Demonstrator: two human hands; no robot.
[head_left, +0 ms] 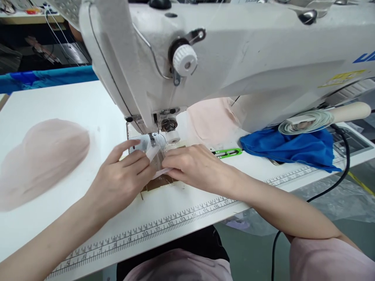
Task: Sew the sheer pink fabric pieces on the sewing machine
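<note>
Plainly | machine (pixel 249 43): clipped blue "J" (pixel 361 58) | ruler (pixel 145 234): "10" | right hand (pixel 193 166): fabric (pixel 153 151)

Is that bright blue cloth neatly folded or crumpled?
Crumpled: the bright blue cloth lies in uneven folds on the white tabletop.

The one view is looking out from the wearer's head above the near edge of the tabletop (pixel 108 103), and it is facing forward and down, with the wearer's own clothes (pixel 181 269) showing below that edge. It is sitting close, so the sewing machine (pixel 249 43) is filling much of the top and running out of sight, while the left hand (pixel 125 175) and right hand (pixel 196 166) are showing mid-view. The near edge is slanting upward to the right, and beyond the far edge another table (pixel 32 18) is showing.
</note>
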